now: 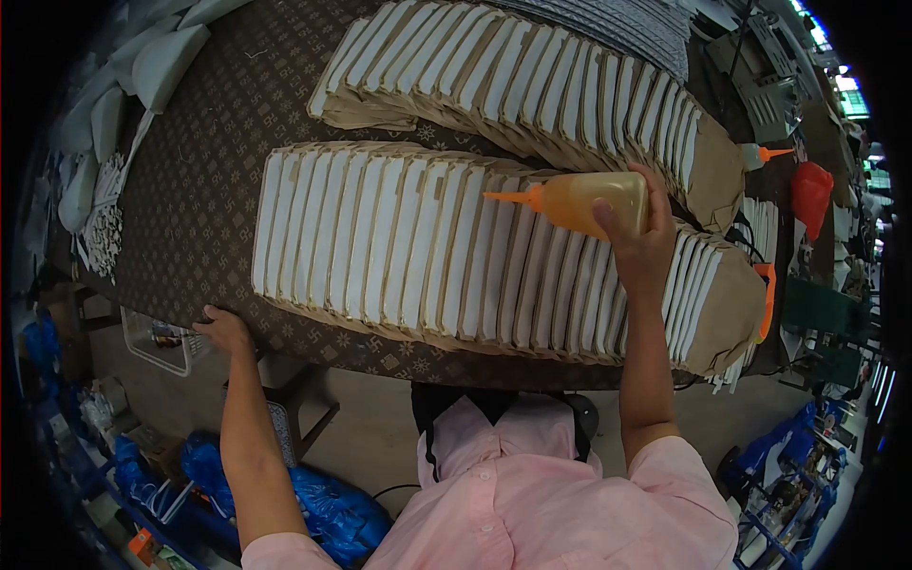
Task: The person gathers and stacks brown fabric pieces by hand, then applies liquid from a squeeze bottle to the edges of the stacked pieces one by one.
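My right hand (pixel 641 228) is wrapped round a clear squeeze bottle (pixel 587 201) of yellowish liquid. The bottle lies nearly level above the front row of overlapping brown paper bags (pixel 380 237), its orange nozzle pointing left. White strips show along the bags' edges in that row. At the table's front left edge, my left hand (pixel 226 330) rests with its fingers apart, holding nothing I can see. Behind the front row is a second fanned row of the same bags (pixel 532 85).
A patterned brown cloth covers the table (pixel 199 180). White folded pieces (pixel 161 71) are heaped at the far left. Another orange-tipped bottle (pixel 760 155) and a red object (pixel 812 195) stand at the right. Below the table are a white basket (pixel 157 347) and a stool (pixel 299 408).
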### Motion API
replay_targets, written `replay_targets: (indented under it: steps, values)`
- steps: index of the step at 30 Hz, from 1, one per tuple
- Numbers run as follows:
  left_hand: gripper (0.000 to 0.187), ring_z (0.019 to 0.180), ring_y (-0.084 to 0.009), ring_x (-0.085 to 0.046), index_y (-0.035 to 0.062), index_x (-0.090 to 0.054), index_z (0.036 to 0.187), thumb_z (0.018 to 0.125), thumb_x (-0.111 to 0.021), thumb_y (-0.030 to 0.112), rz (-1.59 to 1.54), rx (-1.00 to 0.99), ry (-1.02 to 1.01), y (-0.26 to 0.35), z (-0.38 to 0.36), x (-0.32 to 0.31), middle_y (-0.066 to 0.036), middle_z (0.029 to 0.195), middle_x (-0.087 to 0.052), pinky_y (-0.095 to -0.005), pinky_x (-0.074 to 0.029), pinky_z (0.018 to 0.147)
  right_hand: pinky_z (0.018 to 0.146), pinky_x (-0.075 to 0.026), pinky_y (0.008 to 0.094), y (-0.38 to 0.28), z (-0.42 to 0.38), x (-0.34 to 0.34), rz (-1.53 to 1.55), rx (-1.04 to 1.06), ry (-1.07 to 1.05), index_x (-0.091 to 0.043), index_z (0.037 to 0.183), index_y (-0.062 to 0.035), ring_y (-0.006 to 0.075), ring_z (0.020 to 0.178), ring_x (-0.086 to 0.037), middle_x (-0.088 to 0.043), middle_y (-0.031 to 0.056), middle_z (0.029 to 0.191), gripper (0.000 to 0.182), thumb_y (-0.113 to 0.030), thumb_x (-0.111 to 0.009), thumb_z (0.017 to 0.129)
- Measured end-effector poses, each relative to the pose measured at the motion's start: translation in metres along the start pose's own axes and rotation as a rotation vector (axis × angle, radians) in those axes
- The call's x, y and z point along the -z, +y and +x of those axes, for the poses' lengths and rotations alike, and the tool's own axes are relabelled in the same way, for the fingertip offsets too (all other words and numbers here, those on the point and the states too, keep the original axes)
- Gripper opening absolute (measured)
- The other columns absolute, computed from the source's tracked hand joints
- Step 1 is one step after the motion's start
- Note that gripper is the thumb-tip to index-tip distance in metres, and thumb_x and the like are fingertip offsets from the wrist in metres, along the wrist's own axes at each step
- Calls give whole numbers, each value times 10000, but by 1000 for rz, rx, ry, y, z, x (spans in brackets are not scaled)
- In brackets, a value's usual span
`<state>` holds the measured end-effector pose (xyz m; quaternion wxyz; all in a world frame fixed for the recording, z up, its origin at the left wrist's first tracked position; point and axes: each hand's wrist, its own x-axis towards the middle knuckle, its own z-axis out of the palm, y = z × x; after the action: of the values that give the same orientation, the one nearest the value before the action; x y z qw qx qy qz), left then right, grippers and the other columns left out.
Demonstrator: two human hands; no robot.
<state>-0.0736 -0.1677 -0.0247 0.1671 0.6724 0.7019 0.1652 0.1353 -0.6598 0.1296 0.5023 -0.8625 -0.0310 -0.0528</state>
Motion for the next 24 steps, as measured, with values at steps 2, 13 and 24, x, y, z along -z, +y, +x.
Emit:
replay_targets:
  steps: [2,13,24]
  values:
    - [689,1104,-444,-434,16,-131,1374,900,-294,489,2,-4,-1,1,-1,0,-294,1258,-391,-497,-363,911,781,-469,303,0,1,1,18,2,17,-489,1164,-41,179,905,-561,-549,97,1039,603,-350,-735,708]
    - [723,1131,-438,-420,17,-182,1363,869,-354,515,-55,18,4,-8,11,-6,-291,1278,-375,-487,-342,934,780,-465,298,15,4,2,91,-35,-6,-499,1162,-37,166,887,-563,-562,92,1004,580,-332,-729,720]
    - [693,1102,-445,-433,18,-143,1372,896,-293,499,7,-5,12,-5,7,-5,-298,1258,-387,-500,-365,905,770,-466,285,21,-1,3,146,-92,-53,-515,1162,-56,154,881,-566,-572,75,976,566,-330,-731,717]
